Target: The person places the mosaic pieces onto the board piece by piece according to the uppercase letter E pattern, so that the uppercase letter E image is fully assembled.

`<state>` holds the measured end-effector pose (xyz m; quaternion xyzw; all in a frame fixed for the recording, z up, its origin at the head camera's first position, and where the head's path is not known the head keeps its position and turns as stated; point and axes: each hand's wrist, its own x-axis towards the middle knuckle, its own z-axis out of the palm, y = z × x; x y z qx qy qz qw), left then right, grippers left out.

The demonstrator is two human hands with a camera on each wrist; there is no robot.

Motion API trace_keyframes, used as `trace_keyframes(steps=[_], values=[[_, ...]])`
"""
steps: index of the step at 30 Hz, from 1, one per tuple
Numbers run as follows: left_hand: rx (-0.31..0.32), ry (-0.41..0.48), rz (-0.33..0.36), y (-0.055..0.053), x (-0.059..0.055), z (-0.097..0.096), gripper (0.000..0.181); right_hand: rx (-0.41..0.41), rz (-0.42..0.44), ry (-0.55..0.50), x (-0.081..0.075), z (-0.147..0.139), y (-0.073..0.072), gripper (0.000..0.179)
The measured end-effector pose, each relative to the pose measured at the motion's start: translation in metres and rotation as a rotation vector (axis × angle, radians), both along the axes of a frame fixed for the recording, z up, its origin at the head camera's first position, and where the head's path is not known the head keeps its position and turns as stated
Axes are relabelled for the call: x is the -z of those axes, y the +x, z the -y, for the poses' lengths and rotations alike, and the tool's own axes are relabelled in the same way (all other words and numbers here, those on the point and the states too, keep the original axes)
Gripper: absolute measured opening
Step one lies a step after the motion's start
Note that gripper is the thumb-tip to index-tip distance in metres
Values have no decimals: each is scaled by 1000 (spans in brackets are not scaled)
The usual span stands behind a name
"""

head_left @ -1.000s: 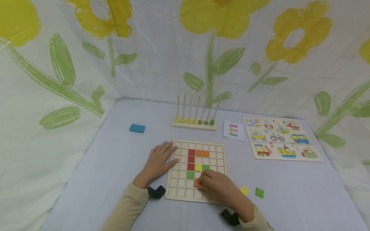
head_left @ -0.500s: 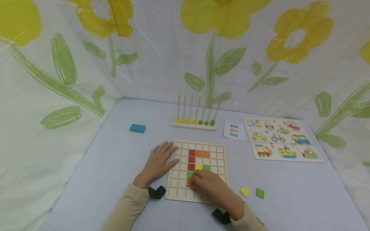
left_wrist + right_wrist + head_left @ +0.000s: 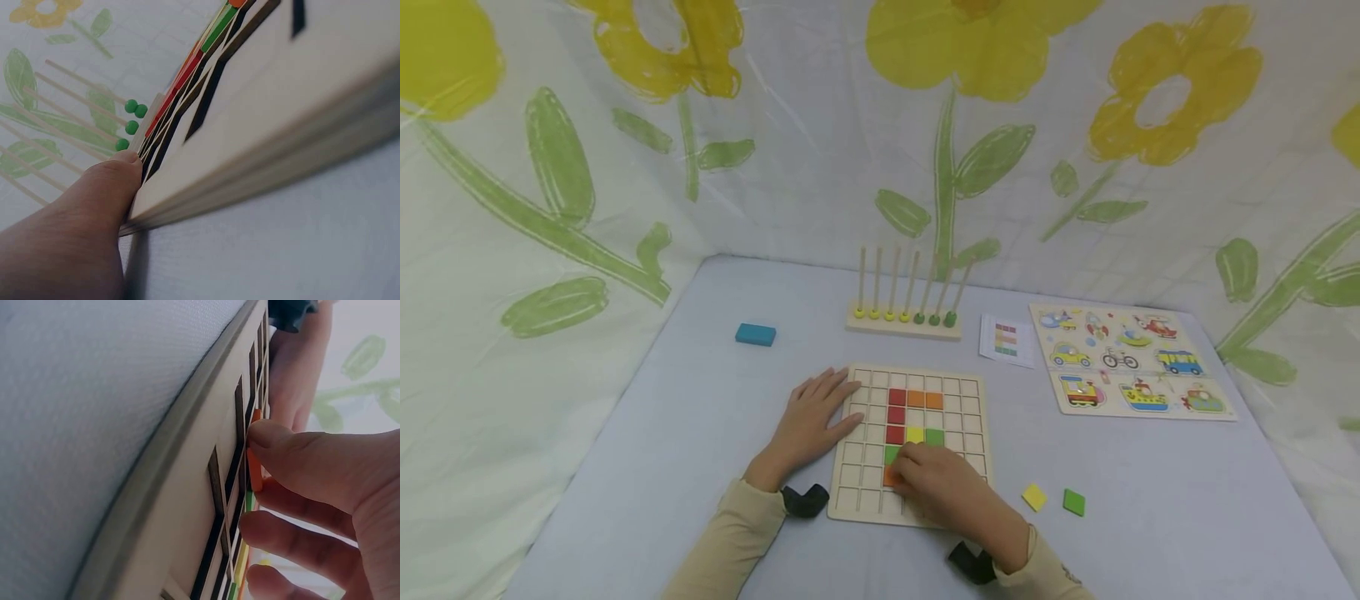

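My right hand (image 3: 943, 487) pinches an orange square tile (image 3: 255, 464) between thumb and forefinger, at a cell of the wooden grid board (image 3: 857, 504). In the right wrist view the tile stands slightly proud of the grid. Directly above it in the head view is a green tile (image 3: 892, 454), partly hidden by my fingers. My left hand (image 3: 812, 421) rests with spread fingers on the board's left edge. Its thumb (image 3: 115, 181) lies on the rim in the left wrist view. Red tiles (image 3: 896, 415), orange ones (image 3: 926, 399), a yellow one (image 3: 915, 434) and another green tile (image 3: 934, 436) lie in cells.
Right of the board lie a loose yellow tile (image 3: 1034, 497) and a loose green tile (image 3: 1074, 502). Behind stand a peg rack with beads (image 3: 902, 323), a pattern card (image 3: 1006, 340) and a vehicle puzzle (image 3: 1131, 360). A blue block (image 3: 756, 334) lies at left.
My right hand has slid the orange tile one column left, to just below the green tile. During the last half second it has hardly moved. My left hand stays put.
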<state>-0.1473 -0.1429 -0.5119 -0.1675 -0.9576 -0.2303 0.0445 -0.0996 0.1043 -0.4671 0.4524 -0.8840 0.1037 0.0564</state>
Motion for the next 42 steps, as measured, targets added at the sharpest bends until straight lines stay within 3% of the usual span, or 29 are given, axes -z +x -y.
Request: trace_keyframes(steps=[20, 23, 27, 30, 32, 38, 42], values=[[-1, 8, -1, 1, 2, 0, 56, 14, 81, 11, 1, 0, 2, 17], [-1, 4, 4, 1, 2, 0, 56, 33, 121, -4, 0, -7, 0, 15], [1, 1, 2, 0, 1, 0, 56, 62, 72, -55, -8, -29, -5, 11], [5, 9, -11, 0, 1, 0, 56, 132, 1, -64, -16, -54, -7, 13], [6, 12, -23, 0, 1, 0, 55, 224, 14, -42, -21, -72, -6, 17], [9, 13, -35, 0, 2, 0, 54, 580, 283, 85, -35, -122, 6, 33], [8, 10, -19, -1, 3, 0, 55, 667, 393, 144, -33, -148, 15, 40]])
